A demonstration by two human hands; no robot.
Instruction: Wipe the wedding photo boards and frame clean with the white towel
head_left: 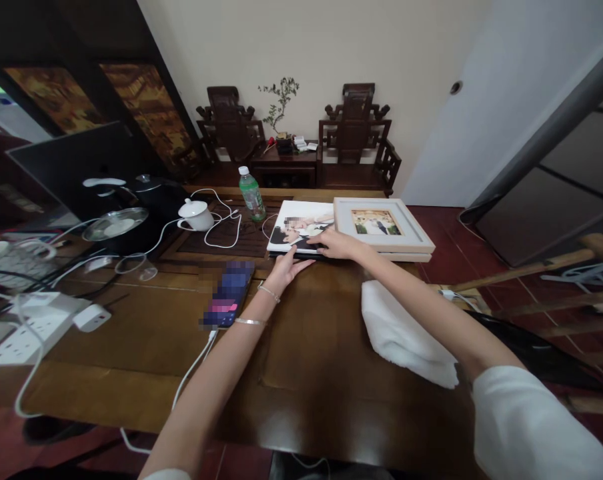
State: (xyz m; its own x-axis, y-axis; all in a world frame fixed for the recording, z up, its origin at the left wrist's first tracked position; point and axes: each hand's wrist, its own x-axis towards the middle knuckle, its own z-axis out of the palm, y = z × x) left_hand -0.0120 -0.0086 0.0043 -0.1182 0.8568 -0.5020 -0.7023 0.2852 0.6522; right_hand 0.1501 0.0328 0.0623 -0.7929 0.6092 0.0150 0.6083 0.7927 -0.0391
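Observation:
A photo album [294, 217] with a white cover and a picture of people on it lies at the far side of the table, on top of something dark. At its front edge is my left hand [285, 269], palm turned up, thumb against the edge and fingers stretched out to the right. My right hand [337, 244] rests on the album's front right part, with the index finger extended over the cover and the other fingers bent near the edge. Directly right of the album lies a pale wooden picture frame [414, 230], stacked on another. Part of the album is hidden by my fingers.
A phone [230, 293] on a charging cable lies left of my left forearm. A white towel [401, 333] lies under my right forearm. Behind stand a green-labelled bottle [252, 195] and a lidded white cup [195, 216]. A power strip [39, 327] and cables crowd the left.

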